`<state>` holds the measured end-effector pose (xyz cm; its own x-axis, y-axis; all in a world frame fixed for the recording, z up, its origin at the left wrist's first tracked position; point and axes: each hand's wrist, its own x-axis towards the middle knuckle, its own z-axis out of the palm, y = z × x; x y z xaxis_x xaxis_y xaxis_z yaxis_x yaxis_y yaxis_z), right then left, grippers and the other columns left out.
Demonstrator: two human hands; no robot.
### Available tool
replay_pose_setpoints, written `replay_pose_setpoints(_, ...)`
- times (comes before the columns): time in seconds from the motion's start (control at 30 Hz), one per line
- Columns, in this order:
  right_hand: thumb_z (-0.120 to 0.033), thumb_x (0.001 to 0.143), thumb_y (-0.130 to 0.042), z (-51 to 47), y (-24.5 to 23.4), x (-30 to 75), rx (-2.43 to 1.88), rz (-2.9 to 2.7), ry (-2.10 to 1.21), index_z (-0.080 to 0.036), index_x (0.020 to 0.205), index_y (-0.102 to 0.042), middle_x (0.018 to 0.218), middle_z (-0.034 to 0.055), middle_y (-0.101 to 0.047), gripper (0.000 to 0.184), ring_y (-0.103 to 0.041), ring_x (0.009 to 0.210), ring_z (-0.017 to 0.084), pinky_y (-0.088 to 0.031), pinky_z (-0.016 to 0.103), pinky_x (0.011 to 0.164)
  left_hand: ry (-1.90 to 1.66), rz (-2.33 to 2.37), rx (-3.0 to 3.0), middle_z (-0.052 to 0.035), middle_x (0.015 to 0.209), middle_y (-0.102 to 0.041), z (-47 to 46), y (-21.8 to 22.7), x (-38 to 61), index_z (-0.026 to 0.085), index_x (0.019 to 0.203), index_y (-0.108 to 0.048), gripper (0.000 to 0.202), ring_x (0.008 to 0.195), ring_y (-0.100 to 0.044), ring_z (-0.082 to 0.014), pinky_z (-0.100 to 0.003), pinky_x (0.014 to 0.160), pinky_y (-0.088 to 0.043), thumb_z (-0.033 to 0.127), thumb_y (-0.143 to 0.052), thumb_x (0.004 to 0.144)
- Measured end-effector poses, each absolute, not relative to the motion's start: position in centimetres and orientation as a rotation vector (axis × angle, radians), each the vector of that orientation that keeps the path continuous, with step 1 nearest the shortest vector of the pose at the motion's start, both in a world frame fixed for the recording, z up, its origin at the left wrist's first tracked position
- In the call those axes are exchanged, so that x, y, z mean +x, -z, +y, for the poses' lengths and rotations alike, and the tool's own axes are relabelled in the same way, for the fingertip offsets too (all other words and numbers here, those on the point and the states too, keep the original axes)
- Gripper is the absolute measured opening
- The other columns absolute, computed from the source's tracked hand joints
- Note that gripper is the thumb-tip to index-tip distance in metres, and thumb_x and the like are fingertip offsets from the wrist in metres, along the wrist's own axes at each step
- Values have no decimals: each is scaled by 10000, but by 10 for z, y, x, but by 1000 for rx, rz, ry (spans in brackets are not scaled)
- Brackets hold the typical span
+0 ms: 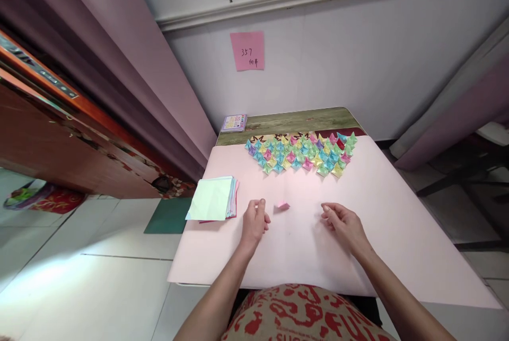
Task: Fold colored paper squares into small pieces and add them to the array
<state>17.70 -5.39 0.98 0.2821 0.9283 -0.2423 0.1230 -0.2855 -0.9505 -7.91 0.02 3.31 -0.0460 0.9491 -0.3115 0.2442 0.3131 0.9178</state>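
A small folded piece of pink paper (282,206) rests on the pink table cover, between my two hands and touching neither. Just to its left, my left hand (254,221) hovers over or rests on the cover, its fingers loosely curled and the thumb raised; nothing shows in it. My right hand (345,224) is farther off on the right side, fingers loosely bent and slightly apart, also without anything visible in it. Beyond both hands lie rows of small folded paper pieces (296,155) in blue, green, yellow, pink and purple, set close together.
A stack of coloured paper squares (212,199), pale green on top, lies left of my left hand. A small printed packet (234,123) sits at the table's far left corner. The pink cover (397,256) spans most of the table. A pink note (248,51) is on the wall.
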Motion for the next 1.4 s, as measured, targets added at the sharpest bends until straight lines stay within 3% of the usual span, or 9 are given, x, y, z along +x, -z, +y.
replay_pose_setpoints(0.2,-538,796,-636,-53,-5,169,-1672,-1021,-1157,-159,941,-717,768,58,-718,414,-648,642,176,-516,268,589,-951,1502,1278,25,675,-583,0,-19,-91,188,860,-572,228,520,-518,-96,-200,500,-427,415,-555,843)
replay_pose_setpoints(0.3,-504,804,-624,-46,-6,156,-1689,-1135,-1160,-186,920,-725,752,43,-715,353,-627,637,176,-482,261,576,-984,1535,1455,-16,817,-628,5,-8,-87,185,946,-634,181,617,-569,-117,-257,624,-495,308,-585,823)
replay_pose_setpoints(0.4,-478,810,-610,-39,-8,145,-1695,-1207,-1143,-198,909,-730,700,26,-695,320,-592,591,169,-445,258,542,-1015,1505,1703,-60,1033,-620,18,-2,-79,199,1064,-662,270,768,-609,-142,-312,766,-522,203,-616,798)
replay_pose_setpoints(0.53,-467,818,-597,-39,-9,140,-1676,-1252,-1140,-204,891,-731,651,9,-666,305,-570,574,163,-419,252,531,-1006,1389,1953,-80,1147,-594,32,5,-66,227,1065,-690,295,1090,-579,-222,-384,924,-505,153,-678,780)
replay_pose_setpoints(0.67,-476,822,-594,-47,-3,150,-1698,-1242,-1114,-202,895,-733,668,13,-678,316,-579,591,169,-426,252,537,-1012,1255,2131,-74,1126,-637,18,9,-67,230,907,-718,139,1089,-570,-225,-421,953,-489,140,-647,829)
replay_pose_setpoints(0.8,-480,824,-598,-51,3,160,-1722,-1185,-1097,-204,904,-736,712,22,-703,319,-607,622,175,-454,259,562,-963,1100,2218,-70,1291,-587,-10,8,-85,281,1025,-718,270,1194,-519,-254,-449,963,-494,147,-690,792)
replay_pose_setpoints(1.0,-408,807,-636,-40,-4,141,-1659,-1338,-946,-215,873,-741,715,28,-709,230,-601,589,170,-469,270,558,-1223,1328,2053,-74,1051,-644,-12,-5,-97,228,966,-695,149,1026,-592,-219,-401,897,-512,193,-672,823)
replay_pose_setpoints(1.17,-334,848,-608,-24,-8,118,-1515,-1688,-742,-247,918,-748,855,45,-716,179,-630,647,166,-490,290,635,-1092,1309,2121,-51,902,-641,-7,-7,-85,222,926,-686,107,904,-583,-210,-355,804,-494,228,-691,819)
replay_pose_setpoints(1.4,-299,868,-593,-11,10,110,-1541,-1798,-639,-262,866,-747,815,25,-719,158,-670,717,181,-492,287,657,-979,1318,2152,-33,812,-654,-6,0,-76,214,837,-656,56,823,-571,-200,-333,767,-455,176,-624,864)
